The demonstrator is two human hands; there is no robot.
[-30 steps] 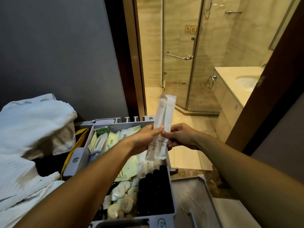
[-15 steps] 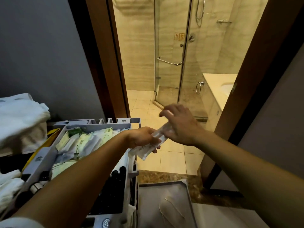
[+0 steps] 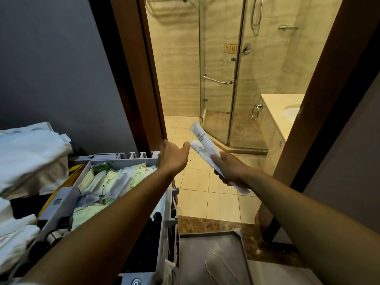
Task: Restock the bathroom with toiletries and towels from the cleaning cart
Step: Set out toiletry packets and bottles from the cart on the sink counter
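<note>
I see two long white packets point(image 3: 202, 147) held side by side, slanting up and to the left in front of the open bathroom doorway, their upper ends out over the tiled floor point(image 3: 207, 194). The right hand point(image 3: 230, 169) grips them around their lower part, fingers curled over the wrappers, with the bottom ends poking out below the palm. The left hand point(image 3: 173, 157) is just beside the packets' upper ends, fingers straight and loose, holding nothing; I cannot tell whether a fingertip touches the nearer packet.

Below the left forearm sits the grey cart tray point(image 3: 67, 194), its far compartment heaped with pale green and white sachets point(image 3: 111, 182), and a near compartment full of small dark bottles point(image 3: 148, 243). White towels point(image 3: 26, 155) are stacked at the left of the cart. Through the doorway I see the glass shower door point(image 3: 218, 79) and, on the right, a vanity counter point(image 3: 281, 108) with a basin.
</note>
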